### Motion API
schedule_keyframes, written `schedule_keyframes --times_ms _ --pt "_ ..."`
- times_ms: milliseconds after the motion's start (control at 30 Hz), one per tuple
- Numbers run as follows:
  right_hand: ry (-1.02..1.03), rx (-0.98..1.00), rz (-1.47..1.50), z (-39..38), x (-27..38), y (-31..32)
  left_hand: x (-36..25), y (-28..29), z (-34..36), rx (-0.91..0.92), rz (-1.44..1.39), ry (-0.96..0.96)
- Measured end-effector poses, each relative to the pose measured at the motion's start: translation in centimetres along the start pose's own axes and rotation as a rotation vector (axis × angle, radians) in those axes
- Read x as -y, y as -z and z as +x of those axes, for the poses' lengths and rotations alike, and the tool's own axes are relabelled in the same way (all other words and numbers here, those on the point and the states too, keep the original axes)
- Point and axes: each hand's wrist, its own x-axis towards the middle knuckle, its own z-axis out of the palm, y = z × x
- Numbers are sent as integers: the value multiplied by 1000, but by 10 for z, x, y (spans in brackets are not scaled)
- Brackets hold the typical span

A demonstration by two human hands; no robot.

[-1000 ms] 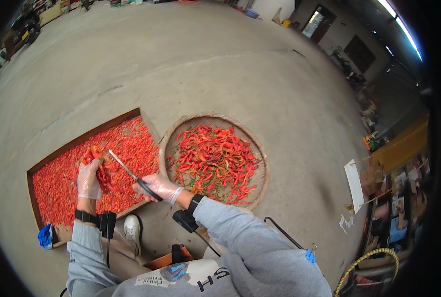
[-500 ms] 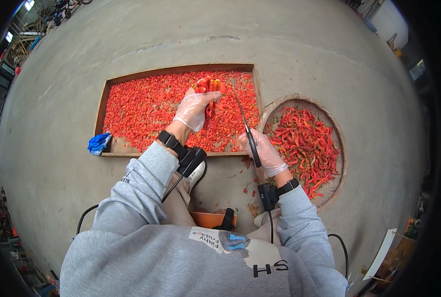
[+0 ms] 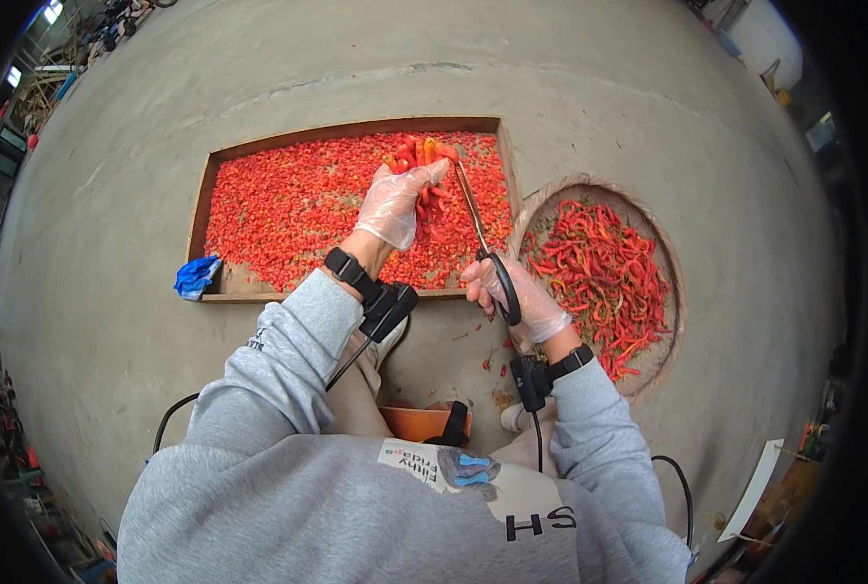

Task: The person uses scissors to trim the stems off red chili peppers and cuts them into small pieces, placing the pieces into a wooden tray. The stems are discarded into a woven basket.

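My left hand [image 3: 395,206], in a clear plastic glove, grips a bunch of red chili peppers [image 3: 422,153] over the wooden tray [image 3: 356,125]. Beneath it, cut red pepper pieces [image 3: 297,204] cover most of the tray floor. Gloved as well, my right hand [image 3: 523,300] holds long scissors [image 3: 477,216] with black handles. Their blade tips reach up to the right end of the bunch. Whole red chilies [image 3: 604,277] fill a round woven basket [image 3: 679,282] right of my right hand.
A crumpled blue bag [image 3: 196,278] hangs on the tray's near left corner. Near my feet sits an orange object [image 3: 414,424] with a black strap. Small pepper scraps lie on the concrete floor [image 3: 434,346] between tray and feet. Clutter lines the far left wall.
The scissor tips have come against the peppers, where a gap was before. My left hand has shifted slightly right with the bunch, and the fingers of my right hand have changed position on the handles.
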Motion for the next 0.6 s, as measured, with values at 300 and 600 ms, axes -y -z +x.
schedule_keyframes --times_ms 300,600 --pt "-116 -18 112 4 10 -10 14 2 1 27 70 40" --pt "-52 12 201 -1 12 -7 15 4 4 164 51 165"
